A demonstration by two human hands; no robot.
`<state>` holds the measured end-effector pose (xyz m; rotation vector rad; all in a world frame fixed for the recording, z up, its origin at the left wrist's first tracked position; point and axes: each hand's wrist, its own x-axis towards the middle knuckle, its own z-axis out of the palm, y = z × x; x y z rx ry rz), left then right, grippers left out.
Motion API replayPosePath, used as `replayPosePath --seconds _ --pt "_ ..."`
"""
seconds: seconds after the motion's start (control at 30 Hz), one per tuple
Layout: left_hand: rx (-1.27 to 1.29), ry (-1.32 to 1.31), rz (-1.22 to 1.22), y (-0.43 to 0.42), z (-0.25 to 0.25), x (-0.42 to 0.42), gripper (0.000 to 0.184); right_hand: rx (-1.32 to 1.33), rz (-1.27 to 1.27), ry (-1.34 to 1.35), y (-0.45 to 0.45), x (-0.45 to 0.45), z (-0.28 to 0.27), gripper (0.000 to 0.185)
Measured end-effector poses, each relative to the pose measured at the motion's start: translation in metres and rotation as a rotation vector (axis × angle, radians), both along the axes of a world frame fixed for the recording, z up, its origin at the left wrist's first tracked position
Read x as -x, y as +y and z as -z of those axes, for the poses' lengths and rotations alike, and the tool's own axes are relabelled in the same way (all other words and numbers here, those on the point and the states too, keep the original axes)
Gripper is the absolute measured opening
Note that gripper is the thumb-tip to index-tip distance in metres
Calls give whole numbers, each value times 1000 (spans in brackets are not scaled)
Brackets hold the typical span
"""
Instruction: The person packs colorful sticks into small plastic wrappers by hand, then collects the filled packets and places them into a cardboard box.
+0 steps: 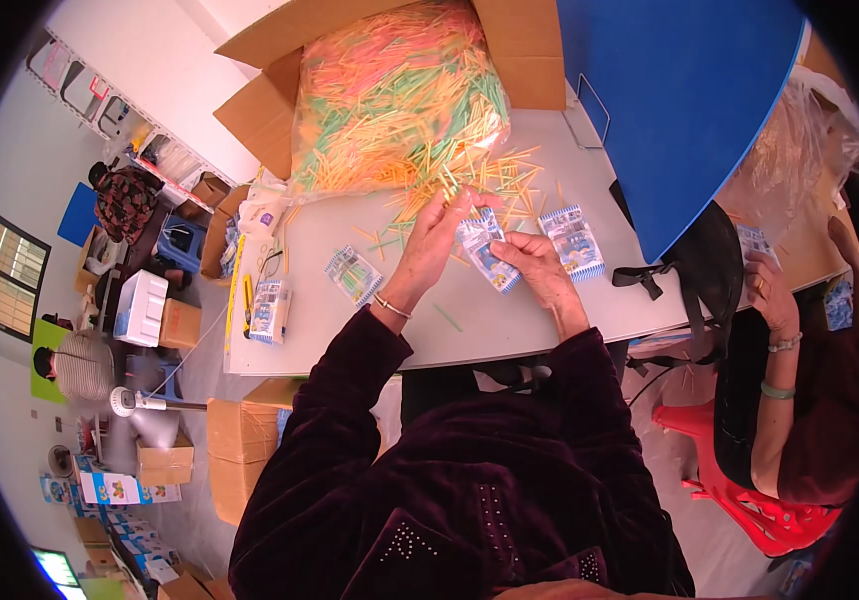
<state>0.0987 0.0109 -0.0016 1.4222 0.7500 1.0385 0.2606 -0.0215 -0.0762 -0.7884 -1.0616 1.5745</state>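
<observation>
My left hand (437, 240) is closed around a few thin coloured sticks (449, 183), their ends poking up past the fingers. Beside it, my right hand (540, 262) pinches a blue-and-white printed packet (490, 250) by its lower right side. The packet's upper end meets the left fingers. Loose orange, yellow and green sticks (516, 185) lie heaped just beyond both hands. Another blue-and-white packet (572, 243) rests right of my right hand. To the left lie a packet with green sticks showing (354, 275) and a packet stack (269, 311).
A cardboard box (515, 50) holds a large clear bag of coloured sticks (400, 95) at the back. A yellow cutter (248, 300) lies at the table's left edge. A blue board (670, 100) stands at right. Another person's hand (772, 292) is beyond a black bag (695, 270).
</observation>
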Motion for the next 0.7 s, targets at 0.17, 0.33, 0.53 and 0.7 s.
replayPosePath --seconds 0.17,0.33,0.53,0.7 --pt "-5 125 110 0 2 9 29 -28 26 -16 -2 0 -3 18" --pt "-118 88 62 -2 -5 10 27 2 61 26 -6 4 -15 24" --pt "-418 516 25 3 -3 21 30 -22 129 64 1 8 -6 27" --pt "-273 402 11 8 5 22 30 -44 147 90 1 14 -7 27"
